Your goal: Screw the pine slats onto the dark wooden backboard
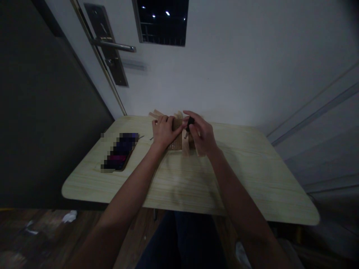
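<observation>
— While the left hand (163, 131) is pressing down flat on the small pile of pale wooden blocks and sticks (179, 140), what is the right hand (202, 136) doing?

— It is pinching a little black thing (190, 121) between its thumb and fingers, right above the pile. I cannot tell what the black thing is; it is too small and the room is dim.

— Where is the pile sitting?

— It is lying at the far side of the light wooden table with round corners (238, 179), close to the white wall (238, 67). Some sticks are poking out past the hands at the far edge.

— Is the left hand holding anything?

— It is lying open on top, fingers spread, keeping one brown block still. It is not closed around it.

— How much looks done?

— I am guessing, but it looks like the middle of the work. Some pieces are standing or leaning together, and others are lying loose beside them. The black thing is not yet set down on the wood. So I think more is left than done, though the hands are hiding most of the pile.

— What else is on the table?

— A dark flat phone (120, 151) is lying on the left side, well apart from the hands. A silver door handle (113, 45) is sticking out far up on the left.
</observation>
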A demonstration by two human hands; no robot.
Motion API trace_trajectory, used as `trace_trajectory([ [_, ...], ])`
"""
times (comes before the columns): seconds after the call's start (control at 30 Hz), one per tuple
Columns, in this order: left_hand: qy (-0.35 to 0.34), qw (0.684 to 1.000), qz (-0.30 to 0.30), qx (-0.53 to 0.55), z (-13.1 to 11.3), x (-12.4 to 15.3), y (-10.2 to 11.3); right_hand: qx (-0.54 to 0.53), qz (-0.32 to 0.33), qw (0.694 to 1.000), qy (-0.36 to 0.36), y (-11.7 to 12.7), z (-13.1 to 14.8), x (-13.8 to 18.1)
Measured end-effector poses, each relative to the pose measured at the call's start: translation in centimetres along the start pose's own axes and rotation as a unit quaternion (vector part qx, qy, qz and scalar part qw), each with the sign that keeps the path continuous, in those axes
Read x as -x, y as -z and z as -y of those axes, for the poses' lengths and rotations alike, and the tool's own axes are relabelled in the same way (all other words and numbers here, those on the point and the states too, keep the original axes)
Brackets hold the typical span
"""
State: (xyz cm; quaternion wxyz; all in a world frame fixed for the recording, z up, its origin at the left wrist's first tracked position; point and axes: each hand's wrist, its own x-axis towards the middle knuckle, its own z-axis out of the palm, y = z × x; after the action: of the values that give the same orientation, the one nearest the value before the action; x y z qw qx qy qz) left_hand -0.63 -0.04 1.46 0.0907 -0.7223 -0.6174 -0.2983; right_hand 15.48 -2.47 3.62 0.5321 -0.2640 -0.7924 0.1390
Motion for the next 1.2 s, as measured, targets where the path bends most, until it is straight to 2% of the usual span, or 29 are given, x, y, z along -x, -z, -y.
trace_trajectory([
  [0.13, -0.004, 1.0, 0.013, -0.013, 0.03, -0.04, 0.18, 0.034, -0.007, 0.999, 0.022, -0.37, 0.13, -0.07],
  [0.43, -0.009, 1.0, 0.02, -0.003, 0.3, -0.09, 0.03, 0.112, -0.058, 0.992, -0.002, -0.68, -0.17, -0.13],
  [0.63, -0.003, 1.0, 0.013, -0.004, 0.18, -0.11, 0.06, 0.035, -0.005, 0.999, 0.04, -0.12, 0.34, -0.09],
  [0.77, -0.004, 1.0, 0.012, -0.012, 0.19, -0.05, 0.04, 0.043, 0.015, 0.999, 0.025, -0.33, 0.12, 0.06],
  [0.87, -0.001, 1.0, 0.016, -0.016, 0.21, -0.05, 0.07, 0.054, -0.002, 0.999, 0.008, -0.62, -0.2, 0.07],
  [1.03, -0.007, 1.0, 0.027, -0.004, 0.21, -0.08, 0.12, 0.109, -0.046, 0.993, 0.029, -0.82, -0.16, -0.04],
  [1.2, -0.003, 1.0, 0.031, -0.001, 0.28, -0.09, 0.08, 0.161, -0.051, 0.986, 0.002, -0.72, 0.05, 0.03],
])
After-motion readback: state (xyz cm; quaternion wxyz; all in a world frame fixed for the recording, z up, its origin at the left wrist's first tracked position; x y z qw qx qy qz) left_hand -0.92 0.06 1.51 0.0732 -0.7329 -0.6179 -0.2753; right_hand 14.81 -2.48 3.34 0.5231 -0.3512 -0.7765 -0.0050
